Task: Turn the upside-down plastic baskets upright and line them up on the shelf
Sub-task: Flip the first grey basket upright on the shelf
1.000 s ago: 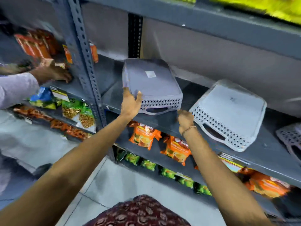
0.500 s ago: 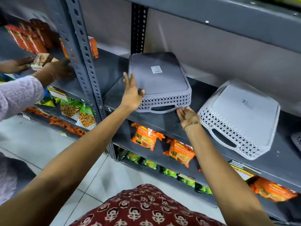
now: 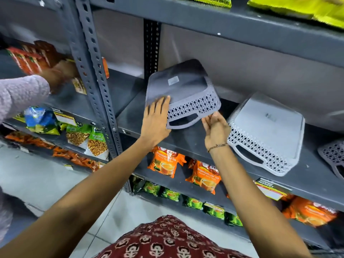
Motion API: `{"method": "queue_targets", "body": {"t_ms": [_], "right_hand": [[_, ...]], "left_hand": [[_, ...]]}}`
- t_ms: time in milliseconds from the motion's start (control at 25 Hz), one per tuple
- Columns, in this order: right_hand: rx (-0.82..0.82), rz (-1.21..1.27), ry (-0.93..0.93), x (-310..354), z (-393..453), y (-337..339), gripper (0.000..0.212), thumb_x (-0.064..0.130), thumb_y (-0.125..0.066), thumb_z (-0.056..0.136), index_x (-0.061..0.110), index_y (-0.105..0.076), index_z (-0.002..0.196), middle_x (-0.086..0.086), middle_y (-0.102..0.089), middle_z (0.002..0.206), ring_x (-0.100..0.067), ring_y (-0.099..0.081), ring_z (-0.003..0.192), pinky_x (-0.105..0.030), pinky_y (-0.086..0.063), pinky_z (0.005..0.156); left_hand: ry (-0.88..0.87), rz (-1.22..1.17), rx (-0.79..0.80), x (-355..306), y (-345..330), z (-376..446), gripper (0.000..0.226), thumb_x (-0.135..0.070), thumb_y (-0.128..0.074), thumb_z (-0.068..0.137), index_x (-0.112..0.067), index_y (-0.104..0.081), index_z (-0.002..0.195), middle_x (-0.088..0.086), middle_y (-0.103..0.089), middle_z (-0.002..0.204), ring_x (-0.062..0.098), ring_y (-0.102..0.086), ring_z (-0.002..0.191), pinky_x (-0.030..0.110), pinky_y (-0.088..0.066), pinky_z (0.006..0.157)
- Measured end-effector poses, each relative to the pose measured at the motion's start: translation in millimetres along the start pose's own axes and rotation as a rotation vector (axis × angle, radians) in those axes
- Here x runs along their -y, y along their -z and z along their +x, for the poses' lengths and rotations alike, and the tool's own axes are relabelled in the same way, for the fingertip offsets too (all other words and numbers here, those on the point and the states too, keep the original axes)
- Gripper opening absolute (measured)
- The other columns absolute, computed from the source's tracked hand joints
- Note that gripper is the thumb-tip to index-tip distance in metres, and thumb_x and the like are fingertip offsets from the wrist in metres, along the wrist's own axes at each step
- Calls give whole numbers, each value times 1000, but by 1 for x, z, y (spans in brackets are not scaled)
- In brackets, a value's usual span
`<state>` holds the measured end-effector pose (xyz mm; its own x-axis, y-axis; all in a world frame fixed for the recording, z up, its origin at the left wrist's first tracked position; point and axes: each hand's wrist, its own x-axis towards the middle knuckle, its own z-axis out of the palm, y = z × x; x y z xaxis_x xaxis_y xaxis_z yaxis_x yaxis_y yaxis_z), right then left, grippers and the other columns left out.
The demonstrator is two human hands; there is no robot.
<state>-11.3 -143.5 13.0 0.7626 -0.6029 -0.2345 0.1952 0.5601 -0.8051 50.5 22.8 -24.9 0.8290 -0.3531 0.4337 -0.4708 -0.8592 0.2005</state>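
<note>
Dark grey basket (image 3: 183,86): upside down, flat bottom facing up with a small pale label on it; I see it tipped, its near right corner raised off the grey metal shelf (image 3: 186,142) and its far side toward the back panel.
Basket's near wall: lattice of diamond holes with a handle slot cut below it — this side faces me.
My left hand (image 3: 155,121): fingers spread flat and nearly straight, laid over the basket's near left corner, palm against the wall; it presses rather than wraps.
My right hand (image 3: 216,130): palm turned up, fingers loosely curled, fingertips touching the underside of the rim at the near right corner, beside the handle slot; I cannot tell whether the thumb closes onto the rim.
Bracelet (image 3: 217,147): thin chain on my right wrist.
Light grey basket (image 3: 268,131): also upside down, lying flat on the same shelf just to the right of my right hand, turned at an angle, handle slot toward me.
Third basket (image 3: 333,157): only its latticed edge shows at the right border, on the same shelf.
Shelf below: orange tea packets (image 3: 164,162), with green packets (image 3: 191,202) on the level under that.
Shelf above: yellow packets (image 3: 297,8) at the top edge.
Upright post (image 3: 96,75): perforated grey steel, dividing this bay from the left one.
Left bay: another person's hand (image 3: 59,73) in a pale sleeve — blurred — at red boxes (image 3: 31,56); snack bags (image 3: 87,138) sit lower down.
</note>
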Motion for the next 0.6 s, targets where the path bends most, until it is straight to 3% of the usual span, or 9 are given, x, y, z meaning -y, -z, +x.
{"method": "queue_targets", "body": {"t_ms": [120, 200, 360, 480, 600], "right_hand": [[278, -69, 135, 22, -17, -9, 26, 17, -45, 99, 17, -65, 82, 4, -69, 77, -7, -66, 72, -23, -59, 78], [331, -115, 106, 28, -14, -12, 31, 26, -41, 100, 15, -66, 84, 5, -71, 72, -6, -68, 68, -23, -59, 76], [192, -254, 42, 16, -2, 4, 34, 26, -41, 100, 12, -64, 79, -4, -66, 77, -14, -66, 72, -26, -57, 77], [91, -332, 18, 13, 9, 18, 33, 21, -40, 101, 10, -62, 79, -7, -65, 79, -15, -65, 73, -20, -59, 68], [85, -414, 51, 14, 19, 18, 32, 16, -39, 101, 9, -62, 80, -7, -64, 79, -15, -63, 71, -14, -58, 61]], "left_hand": [[92, -351, -134, -8, 17, -5, 95, -25, -74, 64, -10, -27, 145, 10, -40, 148, 28, -42, 132, 41, -35, 109], [137, -541, -187, -20, 33, -9, 91, -28, -74, 63, -14, -30, 142, 6, -46, 140, 23, -46, 125, 35, -41, 103], [312, -882, -262, -32, 41, -24, 79, -28, -67, 70, -21, -30, 139, -1, -49, 132, 14, -51, 118, 25, -47, 94], [650, -1133, -245, -32, 32, -33, 65, -32, -52, 84, -19, -29, 143, 3, -51, 136, 20, -52, 119, 37, -44, 103], [957, -1267, -198, -20, 27, -20, 45, -24, -44, 93, -14, -43, 136, 8, -59, 128, 23, -56, 105, 37, -44, 94]]}}
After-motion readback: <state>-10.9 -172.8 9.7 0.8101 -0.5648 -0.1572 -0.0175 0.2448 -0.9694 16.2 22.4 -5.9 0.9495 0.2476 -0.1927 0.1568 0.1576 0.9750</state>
